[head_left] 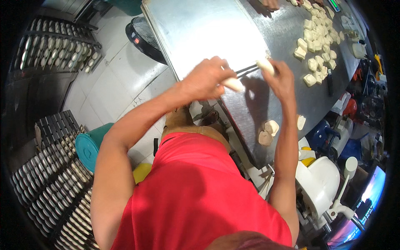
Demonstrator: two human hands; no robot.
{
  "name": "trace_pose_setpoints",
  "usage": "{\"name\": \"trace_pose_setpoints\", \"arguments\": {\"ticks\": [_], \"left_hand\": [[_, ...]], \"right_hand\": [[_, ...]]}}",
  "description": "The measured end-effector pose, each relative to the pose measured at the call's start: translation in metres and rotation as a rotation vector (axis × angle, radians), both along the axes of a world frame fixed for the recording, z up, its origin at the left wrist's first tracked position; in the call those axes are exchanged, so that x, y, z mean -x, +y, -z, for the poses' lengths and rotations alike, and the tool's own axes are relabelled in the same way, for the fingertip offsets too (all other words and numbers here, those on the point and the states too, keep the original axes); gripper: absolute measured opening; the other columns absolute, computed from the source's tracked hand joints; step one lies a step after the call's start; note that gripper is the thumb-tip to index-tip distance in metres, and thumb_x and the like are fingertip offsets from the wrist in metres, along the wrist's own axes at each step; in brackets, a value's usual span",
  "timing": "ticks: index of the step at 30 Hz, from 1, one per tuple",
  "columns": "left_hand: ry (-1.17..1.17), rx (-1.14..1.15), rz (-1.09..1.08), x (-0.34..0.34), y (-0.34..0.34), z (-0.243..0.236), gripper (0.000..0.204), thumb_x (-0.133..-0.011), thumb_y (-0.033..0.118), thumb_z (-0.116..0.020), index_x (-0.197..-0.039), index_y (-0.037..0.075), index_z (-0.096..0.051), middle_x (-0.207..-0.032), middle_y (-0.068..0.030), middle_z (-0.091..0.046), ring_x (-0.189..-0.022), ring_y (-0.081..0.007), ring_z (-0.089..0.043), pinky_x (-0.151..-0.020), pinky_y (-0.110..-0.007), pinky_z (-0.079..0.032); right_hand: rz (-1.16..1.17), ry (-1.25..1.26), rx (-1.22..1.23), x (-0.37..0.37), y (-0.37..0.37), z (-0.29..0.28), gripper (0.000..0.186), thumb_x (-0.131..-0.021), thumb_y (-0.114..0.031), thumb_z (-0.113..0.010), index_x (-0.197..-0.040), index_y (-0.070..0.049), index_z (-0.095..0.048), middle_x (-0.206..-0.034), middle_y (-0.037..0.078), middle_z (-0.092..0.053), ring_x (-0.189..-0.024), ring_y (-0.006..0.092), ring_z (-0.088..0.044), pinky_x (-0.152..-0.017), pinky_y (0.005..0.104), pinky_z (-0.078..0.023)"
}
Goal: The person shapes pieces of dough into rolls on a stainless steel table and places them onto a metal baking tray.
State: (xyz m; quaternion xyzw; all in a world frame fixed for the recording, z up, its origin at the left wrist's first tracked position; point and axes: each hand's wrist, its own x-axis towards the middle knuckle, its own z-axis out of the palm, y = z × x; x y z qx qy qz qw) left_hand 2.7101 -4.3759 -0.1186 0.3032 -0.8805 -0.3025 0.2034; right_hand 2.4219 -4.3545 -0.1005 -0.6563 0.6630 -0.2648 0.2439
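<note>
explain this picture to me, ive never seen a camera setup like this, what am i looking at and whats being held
No machine here: these are a person's own bare hands. The one picture comes from a wide fisheye camera on the person's head, looking down, so straight edges bend near the rim. The left hand holds a pale dough roll, and the right hand holds a second roll. Just beyond them is a shiny flat tray. On the dark metal table lie many dough pieces, mostly bunched at the far right. Another person's hand shows at the top edge.
</note>
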Motion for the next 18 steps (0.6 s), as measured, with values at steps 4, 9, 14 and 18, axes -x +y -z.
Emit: {"name": "trace_pose_setpoints", "arguments": {"ticks": [4, 9, 14, 18], "left_hand": [[-0.135, 0.068, -0.111, -0.045, -0.055, 0.003, 0.046, -0.071, 0.009, -0.067, -0.117, 0.009, -0.073, -0.105, -0.012, -0.064, -0.102, -0.0321, -0.058, -0.093, -0.044, -0.051], [-0.323, -0.012, -0.083, -0.058, -0.076, 0.027, 0.056, -0.072, 0.012, -0.071, -0.128, 0.011, -0.068, -0.114, -0.013, -0.063, -0.112, -0.0324, -0.057, -0.096, -0.044, -0.048], [-0.18, 0.158, -0.116, -0.064, -0.062, 0.029, 0.068, -0.073, 0.016, -0.073, -0.139, 0.01, -0.058, -0.132, -0.014, -0.059, -0.126, -0.0337, -0.052, -0.108, -0.048, -0.04], [-0.007, 0.258, -0.006, 0.002, -0.071, 0.014, 0.071, -0.075, 0.017, -0.074, -0.143, 0.01, -0.053, -0.141, -0.0149, -0.055, -0.131, -0.0343, -0.049, -0.111, -0.052, -0.035]], "right_hand": [[-0.104, 0.114, 0.2, -0.037, -0.083, 0.021, 0.043, -0.081, -0.026, -0.078, -0.113, 0.002, -0.071, -0.104, 0.021, -0.069, -0.1, 0.0364, -0.066, -0.089, 0.0446, -0.052], [-0.06, 0.286, 0.251, -0.049, -0.103, 0.059, 0.058, -0.08, -0.029, -0.082, -0.127, 0.002, -0.067, -0.121, 0.022, -0.069, -0.114, 0.0387, -0.064, -0.1, 0.0456, -0.051], [0.27, 0.099, 0.053, -0.009, -0.006, 0.016, 0.066, -0.08, -0.031, -0.084, -0.133, 0.002, -0.063, -0.133, 0.023, -0.064, -0.12, 0.0377, -0.063, -0.104, 0.0436, -0.049], [0.59, 0.191, -0.203, 0.028, 0.143, 0.027, 0.074, -0.08, -0.033, -0.086, -0.136, 0.006, -0.058, -0.135, 0.026, -0.061, -0.124, 0.0396, -0.06, -0.106, 0.0451, -0.047]]}}
